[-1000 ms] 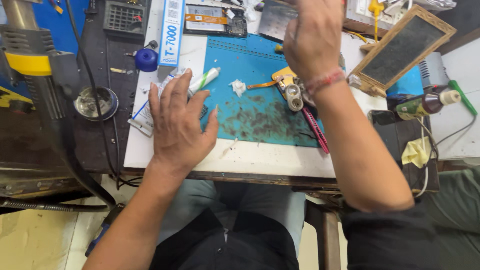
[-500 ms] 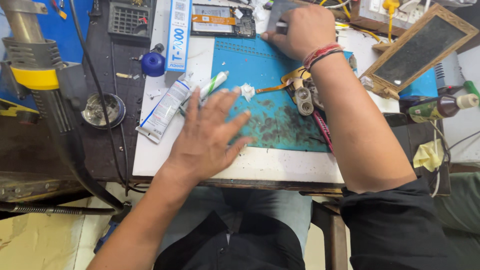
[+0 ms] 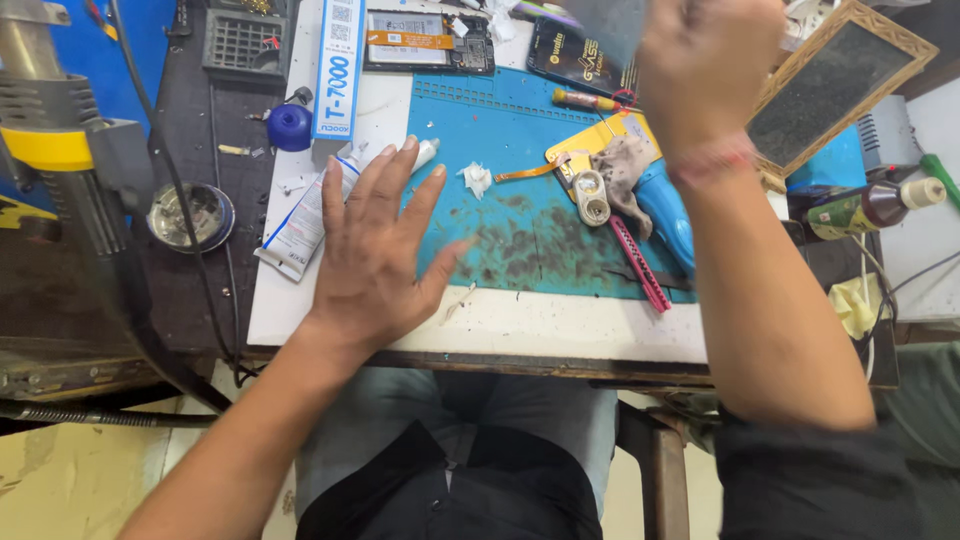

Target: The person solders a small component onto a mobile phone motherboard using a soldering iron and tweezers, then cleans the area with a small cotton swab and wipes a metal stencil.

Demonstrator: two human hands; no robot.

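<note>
The left hand (image 3: 375, 245) lies flat and wide open on the worktop (image 3: 560, 325). The white glue tube (image 3: 310, 215) sits just beside its fingers, long end pointing away. The right hand (image 3: 705, 70) is up high, blurry, gripping a flat grey piece (image 3: 605, 25).

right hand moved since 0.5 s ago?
Yes. The right hand has lifted off the far edge of the blue mat and now hangs blurred in the air above it, holding a thin dark sheet.
</note>
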